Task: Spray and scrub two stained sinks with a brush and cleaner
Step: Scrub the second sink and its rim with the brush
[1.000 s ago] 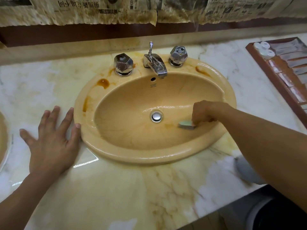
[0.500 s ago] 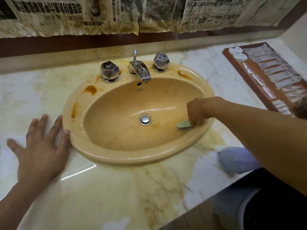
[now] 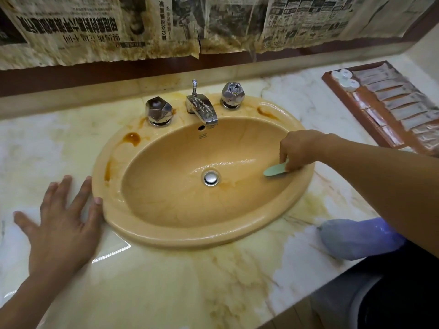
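While the brush (image 3: pixel 275 171) is gripped by the right hand (image 3: pixel 299 148) at the right inner wall of the sink (image 3: pixel 213 236) | left hand (image 3: pixel 59 224) is laid flat, fingers spread, on the tabletop (image 3: pixel 166 281) just left of it.

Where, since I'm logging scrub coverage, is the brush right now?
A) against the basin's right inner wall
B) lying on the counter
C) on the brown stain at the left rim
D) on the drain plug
A: the right hand holds the pale green brush against the sink's right inner wall, clear of the drain.
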`<state>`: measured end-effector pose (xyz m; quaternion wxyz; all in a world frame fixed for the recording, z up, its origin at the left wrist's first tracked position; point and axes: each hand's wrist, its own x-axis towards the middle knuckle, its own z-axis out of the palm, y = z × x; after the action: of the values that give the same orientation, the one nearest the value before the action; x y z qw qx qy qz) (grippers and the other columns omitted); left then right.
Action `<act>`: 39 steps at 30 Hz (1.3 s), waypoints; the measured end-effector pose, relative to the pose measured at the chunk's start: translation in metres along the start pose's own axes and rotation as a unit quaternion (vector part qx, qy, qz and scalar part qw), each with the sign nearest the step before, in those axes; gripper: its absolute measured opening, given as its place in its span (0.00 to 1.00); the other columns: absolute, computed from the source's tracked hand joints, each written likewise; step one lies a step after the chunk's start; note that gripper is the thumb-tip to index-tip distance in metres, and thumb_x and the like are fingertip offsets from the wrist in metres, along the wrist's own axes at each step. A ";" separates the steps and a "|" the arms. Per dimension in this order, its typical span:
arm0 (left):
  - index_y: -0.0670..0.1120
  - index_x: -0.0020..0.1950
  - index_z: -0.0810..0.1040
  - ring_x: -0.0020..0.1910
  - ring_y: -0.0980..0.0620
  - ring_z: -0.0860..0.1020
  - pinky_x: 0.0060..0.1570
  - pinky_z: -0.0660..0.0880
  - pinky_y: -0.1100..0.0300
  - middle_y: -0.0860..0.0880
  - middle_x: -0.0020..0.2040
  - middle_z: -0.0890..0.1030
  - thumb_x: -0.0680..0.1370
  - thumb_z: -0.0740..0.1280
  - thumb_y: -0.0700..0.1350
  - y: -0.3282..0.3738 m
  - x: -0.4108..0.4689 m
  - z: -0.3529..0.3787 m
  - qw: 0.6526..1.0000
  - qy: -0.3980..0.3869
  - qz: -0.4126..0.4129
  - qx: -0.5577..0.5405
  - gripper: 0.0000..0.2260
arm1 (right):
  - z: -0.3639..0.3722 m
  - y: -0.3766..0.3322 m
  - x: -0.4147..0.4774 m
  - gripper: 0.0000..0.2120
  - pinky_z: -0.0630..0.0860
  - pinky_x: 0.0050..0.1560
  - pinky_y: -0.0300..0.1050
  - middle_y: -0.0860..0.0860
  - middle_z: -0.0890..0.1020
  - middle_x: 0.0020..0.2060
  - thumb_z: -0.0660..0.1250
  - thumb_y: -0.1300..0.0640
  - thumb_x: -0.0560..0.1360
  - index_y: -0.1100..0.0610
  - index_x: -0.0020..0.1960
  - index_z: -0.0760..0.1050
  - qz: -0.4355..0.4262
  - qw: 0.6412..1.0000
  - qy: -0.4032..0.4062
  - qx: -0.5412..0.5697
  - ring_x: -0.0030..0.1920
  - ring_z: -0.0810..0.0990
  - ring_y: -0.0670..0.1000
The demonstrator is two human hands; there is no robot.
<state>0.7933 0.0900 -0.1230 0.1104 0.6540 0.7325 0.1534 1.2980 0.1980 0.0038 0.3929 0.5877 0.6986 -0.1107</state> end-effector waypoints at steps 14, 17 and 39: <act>0.60 0.81 0.61 0.81 0.47 0.53 0.74 0.55 0.27 0.45 0.82 0.59 0.83 0.45 0.67 0.001 -0.001 0.001 1.000 0.015 0.008 -0.004 0.28 | 0.010 -0.006 0.025 0.10 0.78 0.54 0.49 0.42 0.75 0.43 0.68 0.49 0.79 0.44 0.60 0.77 -0.100 0.990 -0.041 0.093 0.52 0.78 0.52; 0.60 0.81 0.62 0.81 0.49 0.53 0.74 0.55 0.27 0.45 0.82 0.60 0.83 0.46 0.67 0.000 -0.001 0.001 1.000 0.023 0.010 -0.007 0.27 | 0.019 -0.008 0.038 0.10 0.80 0.53 0.50 0.46 0.78 0.47 0.73 0.49 0.76 0.44 0.57 0.79 -0.101 0.984 -0.057 0.137 0.51 0.80 0.52; 0.60 0.80 0.62 0.81 0.45 0.54 0.73 0.55 0.27 0.45 0.81 0.61 0.83 0.46 0.67 0.000 0.001 -0.002 1.000 0.010 0.005 0.003 0.28 | -0.014 0.009 0.042 0.08 0.68 0.27 0.37 0.47 0.78 0.30 0.77 0.52 0.73 0.47 0.52 0.83 -0.011 0.979 -0.161 0.121 0.27 0.73 0.49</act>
<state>0.7929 0.0905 -0.1214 0.1001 0.6562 0.7309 0.1583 1.3005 0.2403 -0.0124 0.4256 0.5977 0.6137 -0.2916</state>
